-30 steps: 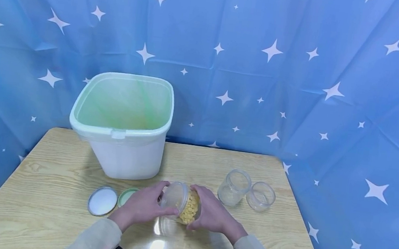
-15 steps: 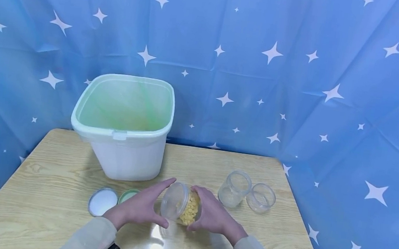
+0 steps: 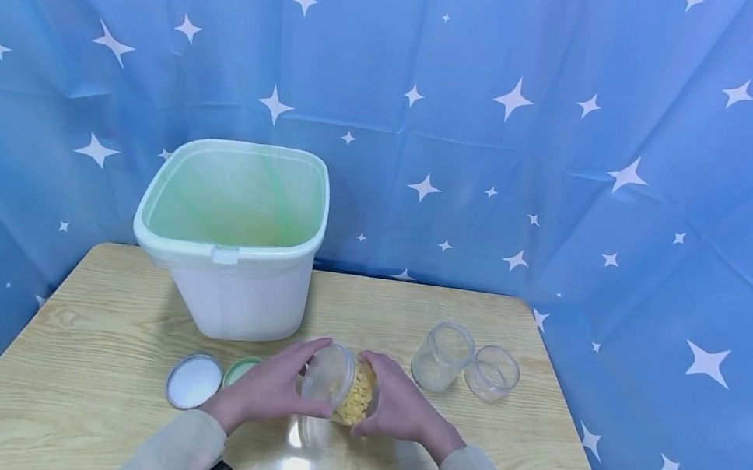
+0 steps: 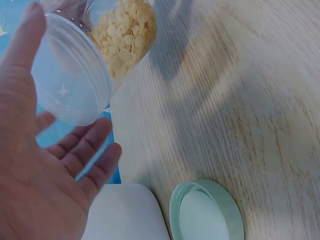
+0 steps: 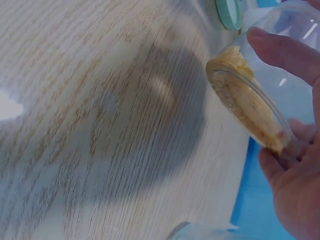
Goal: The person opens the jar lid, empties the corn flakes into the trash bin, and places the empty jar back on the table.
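A clear jar [image 3: 357, 396] partly filled with small, pale yellow flat pieces is held tilted on its side above the table. My right hand [image 3: 404, 401] grips its base end, thumb on the near side, as the right wrist view [image 5: 295, 170] also shows. A translucent lid [image 3: 325, 378] sits over the jar's mouth, facing left. My left hand [image 3: 273, 387] holds the lid's rim between thumb and fingers; in the left wrist view the lid [image 4: 70, 75] lies between the spread thumb and fingertips. How firmly the fingers press cannot be told.
Left of the hands lie a white round lid [image 3: 194, 381] and a green-rimmed lid [image 3: 240, 369]. A large white bin [image 3: 242, 297] with a pale green inside stands behind them. Two clear jars [image 3: 442, 357] [image 3: 492, 373] stand at the right on the wooden table [image 3: 86, 356].
My left hand held the lid, spread away from it half a second ago, and has come back onto its rim. The right hand and jar have stayed nearly in place.
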Action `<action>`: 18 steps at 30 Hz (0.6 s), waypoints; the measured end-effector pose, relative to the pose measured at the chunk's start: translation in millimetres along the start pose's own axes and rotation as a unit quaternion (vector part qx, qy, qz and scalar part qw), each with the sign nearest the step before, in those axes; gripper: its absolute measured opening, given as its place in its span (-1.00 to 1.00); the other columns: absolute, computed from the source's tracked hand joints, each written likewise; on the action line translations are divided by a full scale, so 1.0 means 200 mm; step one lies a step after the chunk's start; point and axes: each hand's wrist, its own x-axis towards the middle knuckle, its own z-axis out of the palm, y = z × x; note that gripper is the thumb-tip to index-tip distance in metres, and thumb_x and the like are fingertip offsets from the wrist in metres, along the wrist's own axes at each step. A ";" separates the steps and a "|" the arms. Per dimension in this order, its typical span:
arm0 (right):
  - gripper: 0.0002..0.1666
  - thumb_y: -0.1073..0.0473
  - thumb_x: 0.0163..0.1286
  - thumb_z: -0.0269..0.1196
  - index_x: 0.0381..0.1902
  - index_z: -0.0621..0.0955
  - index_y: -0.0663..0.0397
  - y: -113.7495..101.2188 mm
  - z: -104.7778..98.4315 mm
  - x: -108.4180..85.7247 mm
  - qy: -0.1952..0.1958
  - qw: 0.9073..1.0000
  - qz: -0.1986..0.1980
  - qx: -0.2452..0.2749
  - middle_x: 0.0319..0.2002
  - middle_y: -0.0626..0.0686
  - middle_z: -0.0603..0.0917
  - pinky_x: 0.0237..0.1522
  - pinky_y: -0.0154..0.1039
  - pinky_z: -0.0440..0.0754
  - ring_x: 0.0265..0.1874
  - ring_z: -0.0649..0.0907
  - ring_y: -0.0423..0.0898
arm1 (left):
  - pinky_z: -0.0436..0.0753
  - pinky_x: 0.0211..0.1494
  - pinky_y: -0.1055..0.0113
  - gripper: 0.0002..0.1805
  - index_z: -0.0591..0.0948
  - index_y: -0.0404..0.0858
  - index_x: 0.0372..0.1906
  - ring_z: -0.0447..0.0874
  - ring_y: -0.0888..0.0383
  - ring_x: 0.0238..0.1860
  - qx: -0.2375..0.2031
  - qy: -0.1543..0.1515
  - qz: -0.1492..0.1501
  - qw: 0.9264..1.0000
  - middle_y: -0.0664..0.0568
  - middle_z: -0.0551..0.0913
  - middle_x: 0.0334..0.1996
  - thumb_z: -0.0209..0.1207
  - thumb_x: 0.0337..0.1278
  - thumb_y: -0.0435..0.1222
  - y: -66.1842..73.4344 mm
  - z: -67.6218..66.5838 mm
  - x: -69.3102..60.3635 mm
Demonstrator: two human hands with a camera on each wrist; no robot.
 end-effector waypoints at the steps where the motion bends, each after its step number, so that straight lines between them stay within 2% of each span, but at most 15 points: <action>1: 0.36 -0.01 -0.37 0.66 0.41 0.25 0.17 0.00 0.00 0.00 0.001 1.000 -0.002 -0.001 0.32 0.10 0.43 0.36 0.11 0.39 0.30 0.43 0.05 | 0.62 0.07 0.09 0.13 0.19 0.01 0.49 0.55 0.11 0.13 -0.002 0.003 -0.004 1.000 0.05 0.49 0.25 0.34 -0.23 0.36 0.00 0.00 0.00; 6: 0.36 0.00 -0.38 0.66 0.41 0.26 0.14 0.00 0.00 0.01 0.000 1.000 0.004 0.000 0.31 0.10 0.43 0.36 0.10 0.40 0.30 0.43 0.05 | 0.64 0.07 0.06 0.07 0.27 -0.11 0.42 0.59 0.06 0.11 0.007 0.012 -0.016 1.000 -0.02 0.57 0.17 0.32 -0.18 0.35 0.02 0.01 0.02; 11: 0.37 0.02 -0.38 0.66 0.42 0.25 0.17 0.00 0.01 0.01 -0.002 1.000 0.009 0.004 0.31 0.11 0.43 0.36 0.10 0.40 0.30 0.43 0.05 | 0.64 0.04 0.04 0.09 0.29 -0.15 0.38 0.63 0.03 0.05 0.028 0.009 -0.039 0.999 -0.06 0.63 0.06 0.27 -0.20 0.41 0.02 0.02 0.02; 15: 0.37 0.01 -0.38 0.66 0.42 0.25 0.20 0.00 0.01 0.01 -0.004 1.000 0.007 0.005 0.31 0.13 0.43 0.37 0.11 0.39 0.30 0.42 0.07 | 0.60 0.17 -0.05 0.19 0.16 -0.16 0.48 0.57 -0.06 0.18 0.005 0.002 -0.042 0.999 -0.13 0.54 0.23 0.30 -0.22 0.38 0.01 0.02 0.01; 18: 0.37 0.01 -0.37 0.66 0.42 0.24 0.20 0.00 0.00 0.00 -0.004 1.000 0.006 0.000 0.32 0.15 0.42 0.38 0.12 0.37 0.32 0.41 0.09 | 0.46 0.32 -0.13 0.31 0.01 -0.13 0.55 0.40 -0.12 0.36 -0.025 -0.013 -0.009 1.000 -0.13 0.32 0.43 0.39 -0.28 0.32 0.00 0.00 0.00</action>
